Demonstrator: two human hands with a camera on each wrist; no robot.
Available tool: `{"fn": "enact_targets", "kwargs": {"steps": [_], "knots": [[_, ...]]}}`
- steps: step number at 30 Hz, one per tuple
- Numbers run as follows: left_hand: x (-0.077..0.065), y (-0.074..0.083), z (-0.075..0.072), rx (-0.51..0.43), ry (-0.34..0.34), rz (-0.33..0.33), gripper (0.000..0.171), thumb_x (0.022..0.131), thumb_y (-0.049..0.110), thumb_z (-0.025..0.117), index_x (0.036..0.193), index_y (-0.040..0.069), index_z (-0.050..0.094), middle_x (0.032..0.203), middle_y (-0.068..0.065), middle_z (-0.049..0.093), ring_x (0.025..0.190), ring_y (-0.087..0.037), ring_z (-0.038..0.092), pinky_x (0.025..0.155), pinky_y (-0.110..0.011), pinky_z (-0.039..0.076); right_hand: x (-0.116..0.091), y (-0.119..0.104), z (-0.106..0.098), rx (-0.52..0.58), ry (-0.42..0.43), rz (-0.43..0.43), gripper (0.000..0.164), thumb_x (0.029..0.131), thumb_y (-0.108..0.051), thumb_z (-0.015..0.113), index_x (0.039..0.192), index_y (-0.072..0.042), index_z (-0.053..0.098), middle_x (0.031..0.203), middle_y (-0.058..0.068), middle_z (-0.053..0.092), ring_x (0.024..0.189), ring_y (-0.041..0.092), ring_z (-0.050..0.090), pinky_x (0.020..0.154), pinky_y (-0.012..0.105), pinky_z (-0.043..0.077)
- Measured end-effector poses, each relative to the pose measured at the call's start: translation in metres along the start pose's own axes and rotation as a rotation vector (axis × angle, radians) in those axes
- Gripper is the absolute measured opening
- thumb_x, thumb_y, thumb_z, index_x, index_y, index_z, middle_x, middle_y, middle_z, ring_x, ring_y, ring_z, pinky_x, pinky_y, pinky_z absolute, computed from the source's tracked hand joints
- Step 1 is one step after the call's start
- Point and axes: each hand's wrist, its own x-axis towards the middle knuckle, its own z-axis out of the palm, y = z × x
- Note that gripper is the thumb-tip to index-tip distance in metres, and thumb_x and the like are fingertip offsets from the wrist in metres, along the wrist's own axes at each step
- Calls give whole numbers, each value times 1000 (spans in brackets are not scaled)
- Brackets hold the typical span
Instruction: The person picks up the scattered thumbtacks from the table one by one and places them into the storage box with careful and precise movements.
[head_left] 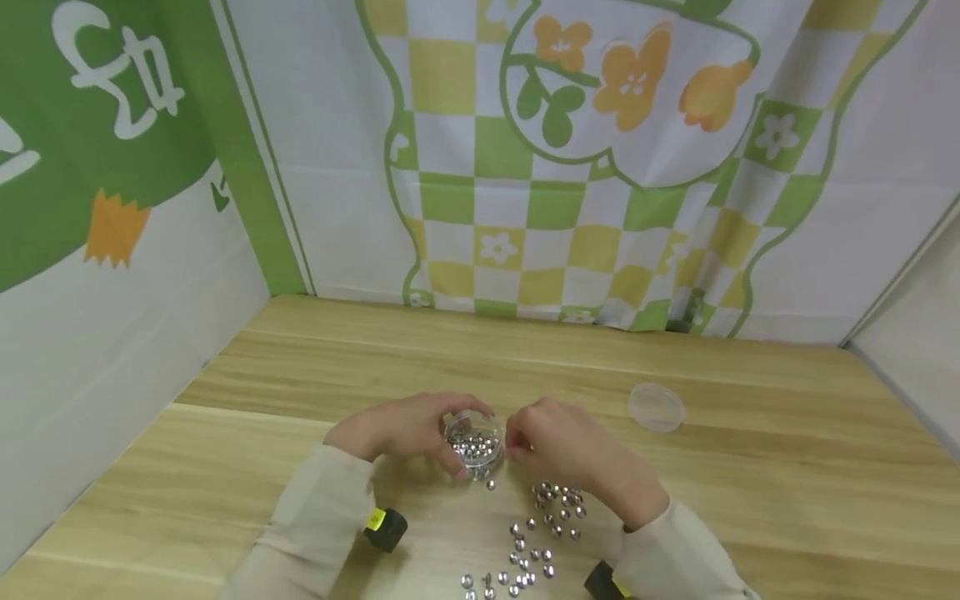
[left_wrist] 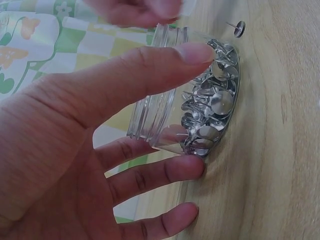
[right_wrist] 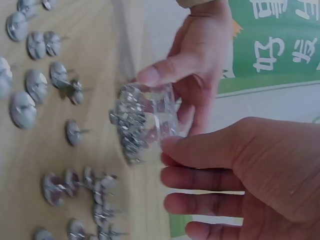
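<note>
Gripping a jar [left_wrist: 157,115] of thumbtacks [left_wrist: 217,102] is the left hand [head_left: 412,423]; whether the right hand [head_left: 558,437] pinches anything is unclear.

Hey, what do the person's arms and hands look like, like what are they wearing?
The left hand and right hand are bare, with no gloves. Long, plain beige sleeves, left and right, reach about the wrists. By each cuff sits a small black block with a bright yellow marking.

Left grip [head_left: 417,425] curved; right grip [head_left: 558,442] near.
</note>
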Motion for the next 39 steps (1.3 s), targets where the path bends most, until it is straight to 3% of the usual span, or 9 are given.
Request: {"fn": "enact_targets", "kwargs": {"steps": [7, 14, 20, 24, 27, 32, 35, 39], "knots": [[-1, -2, 0, -4, -7, 11, 82, 66, 26, 87, 138, 32, 50, 131, -6, 57, 109, -23, 56, 97, -50, 44, 0, -9, 10, 51, -129, -29, 9, 80, -26, 77, 78, -18, 75, 68, -11, 69, 56, -4, 52, 58, 15, 46], [-1, -2, -4, 9, 0, 4, 81, 66, 26, 86, 138, 33, 50, 130, -4, 57, 109, -22, 56, 98, -49, 43, 2, -15, 17, 22, -97, -48, 6, 79, -19, 76, 74, -16, 74, 66, -8, 68, 56, -1, 52, 56, 16, 46], [0, -1, -3, -10, -9, -3, 82, 66, 25, 87, 138, 32, 50, 129, -5, 57, 99, -20, 57, 89, -40, 44, 2, -16, 17, 14, -103, -30, 5, 80, -19, 75, 75, -17, 74, 66, -9, 68, 56, -1, 52, 56, 16, 46], [0, -2, -3, -17, -9, -5, 82, 66, 25, 87, 138, 32, 50, 129, -5, 57, 96, -20, 57, 86, -37, 43, 2, -19, 19, 13, -99, -18, 16, 82, -23, 75, 67, -18, 70, 58, -12, 60, 51, -1, 48, 54, 15, 43], [0, -2, -3, -20, -11, 2, 82, 66, 24, 87, 139, 31, 50, 127, -5, 57, 97, -20, 57, 87, -37, 44, 2, -21, 21, 24, -84, -13, 25, 83, -17, 71, 59, -18, 63, 51, -12, 51, 45, 0, 41, 47, 15, 40], [1, -3, -2, -21, -10, 0, 82, 66, 24, 87, 139, 31, 50, 127, -5, 57, 98, -20, 56, 87, -37, 44, 0, -20, 16, 38, -110, -21, 25, 80, -8, 65, 58, -17, 59, 51, -12, 46, 44, 0, 37, 44, 15, 37], [1, -3, -2, -30, -7, -8, 82, 65, 24, 87, 138, 33, 50, 127, -4, 57, 100, -21, 57, 89, -40, 44, -2, -18, 8, 64, -132, -15, 24, 82, -8, 62, 60, -17, 56, 53, -12, 45, 46, 0, 36, 44, 16, 35], [3, -6, 1, -34, 3, 7, 79, 65, 26, 87, 135, 36, 52, 133, -3, 56, 116, -25, 54, 101, -51, 41, -2, -16, 1, 85, -68, -4, 22, 91, -12, 57, 69, -16, 58, 60, -10, 47, 51, 2, 38, 47, 18, 36]]}}
